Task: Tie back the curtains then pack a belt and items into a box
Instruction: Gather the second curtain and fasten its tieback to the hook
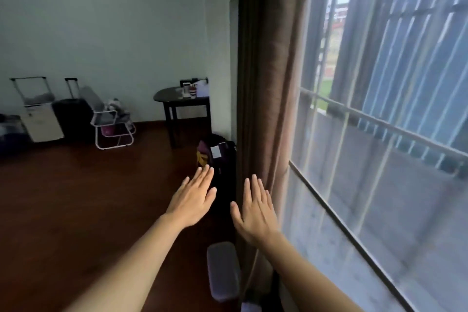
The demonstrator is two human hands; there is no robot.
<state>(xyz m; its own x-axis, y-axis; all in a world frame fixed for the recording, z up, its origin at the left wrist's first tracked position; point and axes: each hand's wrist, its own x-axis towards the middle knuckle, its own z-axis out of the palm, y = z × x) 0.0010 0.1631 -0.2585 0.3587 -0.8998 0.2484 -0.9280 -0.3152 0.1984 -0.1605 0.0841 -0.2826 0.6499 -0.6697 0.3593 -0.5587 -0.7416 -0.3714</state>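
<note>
A brown curtain point(271, 71) hangs gathered in a narrow column at the left edge of a large window point(379, 134). My right hand point(255, 210) is flat and open, fingers pointing up, in front of the curtain's lower part; whether it touches the cloth I cannot tell. My left hand point(195, 197) is also flat and open, a little to the left of the curtain, over the dark floor, holding nothing. A thin sheer curtain point(329, 210) covers the glass. No belt or box shows.
A dark bag point(217, 152) sits on the floor beside the curtain. A grey chair armrest point(222, 271) is below my hands. A dark table point(184, 101) with cups stands at the wall. Further left are a white-framed chair point(111, 121) and suitcases point(71, 114).
</note>
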